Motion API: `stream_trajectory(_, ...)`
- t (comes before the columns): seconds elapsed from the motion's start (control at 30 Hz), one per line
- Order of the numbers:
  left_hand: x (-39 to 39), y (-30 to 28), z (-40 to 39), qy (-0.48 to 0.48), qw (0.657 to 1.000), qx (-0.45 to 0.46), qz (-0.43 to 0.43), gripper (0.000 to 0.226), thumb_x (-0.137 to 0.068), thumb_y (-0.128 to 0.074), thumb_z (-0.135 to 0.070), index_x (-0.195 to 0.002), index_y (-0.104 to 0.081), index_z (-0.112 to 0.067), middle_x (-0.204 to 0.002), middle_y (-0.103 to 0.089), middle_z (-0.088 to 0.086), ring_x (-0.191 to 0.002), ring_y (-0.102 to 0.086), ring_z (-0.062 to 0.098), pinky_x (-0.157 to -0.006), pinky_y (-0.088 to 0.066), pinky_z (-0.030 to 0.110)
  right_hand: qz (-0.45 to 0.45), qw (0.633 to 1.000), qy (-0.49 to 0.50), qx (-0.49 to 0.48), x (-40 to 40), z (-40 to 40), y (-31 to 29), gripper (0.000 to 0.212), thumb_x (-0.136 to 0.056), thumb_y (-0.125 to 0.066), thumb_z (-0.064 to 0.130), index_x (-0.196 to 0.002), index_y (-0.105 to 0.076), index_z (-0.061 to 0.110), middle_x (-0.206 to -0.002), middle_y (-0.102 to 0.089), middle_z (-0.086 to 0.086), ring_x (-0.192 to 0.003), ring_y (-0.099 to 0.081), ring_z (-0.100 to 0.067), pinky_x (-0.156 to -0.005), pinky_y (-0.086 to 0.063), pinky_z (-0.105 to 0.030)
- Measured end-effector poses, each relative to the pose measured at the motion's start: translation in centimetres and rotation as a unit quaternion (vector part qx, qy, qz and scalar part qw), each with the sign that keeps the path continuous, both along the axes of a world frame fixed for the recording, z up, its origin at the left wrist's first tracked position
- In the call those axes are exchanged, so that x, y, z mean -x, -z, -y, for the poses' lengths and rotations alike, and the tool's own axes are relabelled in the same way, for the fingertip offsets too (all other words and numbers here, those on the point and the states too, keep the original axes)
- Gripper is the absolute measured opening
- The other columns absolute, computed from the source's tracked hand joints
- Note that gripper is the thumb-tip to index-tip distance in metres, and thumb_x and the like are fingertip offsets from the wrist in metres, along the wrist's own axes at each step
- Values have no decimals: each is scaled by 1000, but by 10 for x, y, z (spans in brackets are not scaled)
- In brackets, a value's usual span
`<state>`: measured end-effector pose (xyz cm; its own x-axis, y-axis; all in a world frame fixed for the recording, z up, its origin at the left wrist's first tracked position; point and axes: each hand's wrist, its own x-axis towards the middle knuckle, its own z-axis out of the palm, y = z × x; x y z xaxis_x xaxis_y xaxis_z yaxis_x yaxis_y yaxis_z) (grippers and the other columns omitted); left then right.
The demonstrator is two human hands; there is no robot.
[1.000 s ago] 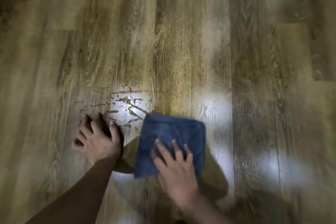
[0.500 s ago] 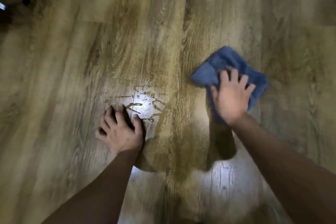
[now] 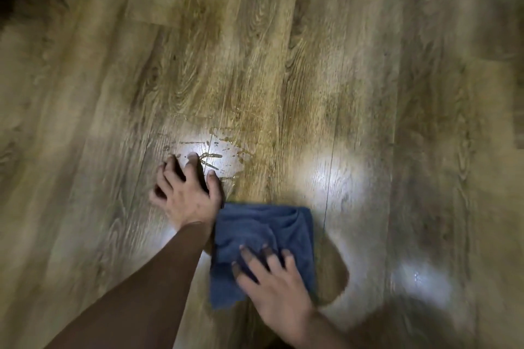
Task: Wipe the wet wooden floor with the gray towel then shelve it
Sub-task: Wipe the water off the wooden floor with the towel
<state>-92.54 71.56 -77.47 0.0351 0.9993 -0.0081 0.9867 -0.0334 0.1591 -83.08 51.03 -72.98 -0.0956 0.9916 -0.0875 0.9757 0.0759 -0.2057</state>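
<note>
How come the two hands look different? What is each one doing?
The left hand rests on the bare wooden floor, fingers spread beside the water streaks; the right hand presses on the towel. The left hand lies farther from the camera, the right hand nearer. Both have fairly straight fingers and grip nothing.

The floor (image 3: 283,65) is wood-look plank with strong brown grain, its finish smooth and glossy, throwing back bright white glare. Thin streaks and beads of water (image 3: 221,156) shine wet in that glare. The towel (image 3: 263,232) is soft, matt blue-gray cloth, napped and creased into folds.
</note>
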Motion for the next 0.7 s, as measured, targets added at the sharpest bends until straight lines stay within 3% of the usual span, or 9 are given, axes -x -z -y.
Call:
stream_trajectory(0.17,14,-20,-21,37,997,70,14,53,-89,-37,-56,-126,-58,-24,-132,-48,21,-119,-40,38,-99,-26,57,3,998,-59,-5,-25,-16,-5,31,-86,-57,33,-115,-65,36,-128,-64,5,-99,-66,-27,-84,-54,-45)
stream_trajectory(0.27,60,-21,-51,74,995,67,-11,51,-92,-34,-55,-132,-53,-30,-136,-46,14,-120,-38,32,-101,-26,60,11,998,-52,18,-49,-52,-9,49,-72,-78,41,-119,-66,35,-131,-63,3,-103,-64,-28,-83,-53,-48)
stream_trajectory(0.37,81,-12,-54,52,998,38,-5,50,-94,-39,-52,-141,-45,-35,-152,-39,4,-136,-33,27,-105,-23,61,25,1000,9,-7,-76,-115,-8,50,-83,-73,39,-130,-61,28,-142,-55,-4,-117,-58,-33,-91,-45,-52)
stream_trajectory(0.47,80,-9,-53,64,997,29,16,48,-93,-44,-50,-138,-48,-32,-152,-41,2,-140,-34,25,-105,-24,59,8,984,179,-1,-103,-206,-3,48,-94,-59,37,-140,-50,26,-156,-37,-2,-137,-38,-35,-100,-35,-61)
stream_trajectory(0.57,81,-10,-57,61,998,30,12,48,-93,-42,-49,-138,-48,-32,-154,-40,0,-143,-33,24,-106,-24,59,-31,949,313,6,-113,-268,1,45,-98,-53,39,-140,-47,25,-160,-30,1,-144,-26,-33,-106,-26,-64)
stream_trajectory(0.63,82,-8,-57,59,997,35,24,48,-94,-40,-47,-138,-48,-31,-155,-40,-1,-144,-32,22,-107,-22,56,-33,947,321,3,-102,-274,-1,42,-97,-53,39,-137,-49,24,-160,-31,2,-143,-27,-35,-106,-24,-64)
stream_trajectory(0.7,82,-8,-55,61,997,27,27,48,-94,-39,-45,-138,-49,-30,-155,-39,-2,-145,-32,21,-106,-21,53,-14,965,263,-6,-83,-252,-3,43,-93,-59,36,-135,-52,23,-158,-35,2,-141,-32,-35,-103,-29,-61)
